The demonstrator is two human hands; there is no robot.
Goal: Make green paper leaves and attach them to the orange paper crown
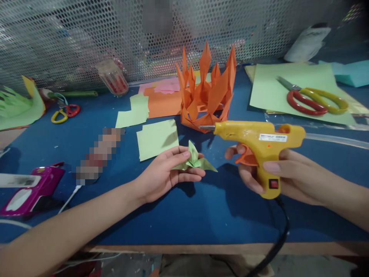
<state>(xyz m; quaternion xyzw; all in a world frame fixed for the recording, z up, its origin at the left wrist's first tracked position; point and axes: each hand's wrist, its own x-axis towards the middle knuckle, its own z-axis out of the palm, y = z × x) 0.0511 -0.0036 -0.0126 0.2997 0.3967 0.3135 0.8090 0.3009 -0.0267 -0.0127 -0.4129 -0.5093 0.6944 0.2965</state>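
Observation:
My left hand [170, 169] pinches a folded light-green paper piece [194, 159] with pointed petals, thumb on top and fingers beneath. Wrapped round the handle of a yellow hot glue gun [245, 132] is my right hand [276, 169], with fingers at its orange trigger. The gun's metal nozzle points left, above and to the right of the paper piece, not touching it. A glue stick runs out of the gun's back, and a black cord hangs from its handle. Behind the nozzle stands an orange folded-paper crown [207, 92] with tall points.
Green paper squares [158, 138] lie beyond my left hand. Red-and-yellow scissors [314, 100] rest on green sheets [268, 84] at right; smaller scissors [65, 111] lie at left. A purple device [34, 192] is near left. A clear jar [112, 79] leans by the perforated metal screen [138, 42].

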